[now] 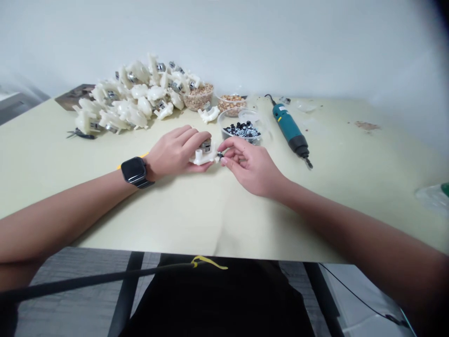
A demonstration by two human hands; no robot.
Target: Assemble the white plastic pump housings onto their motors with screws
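Note:
My left hand (178,150) is closed round a white plastic housing (200,158) with a small metal motor (206,147) set in it, held just above the table. At the housing's right end, my right hand (250,164) pinches a small dark and silvery part (220,155) between thumb and fingertips. The part is too small to name, and whether it touches the housing I cannot tell. Right behind my right hand stands a clear tub (219,122) of black and silvery small parts (243,130).
A heap of similar white housings (140,93) fills the back left, with small pliers (82,134) before it. Two tubs of tan and brown small pieces (198,97) (232,104) stand behind. A teal electric screwdriver (290,128) lies to the right, its cord running backward.

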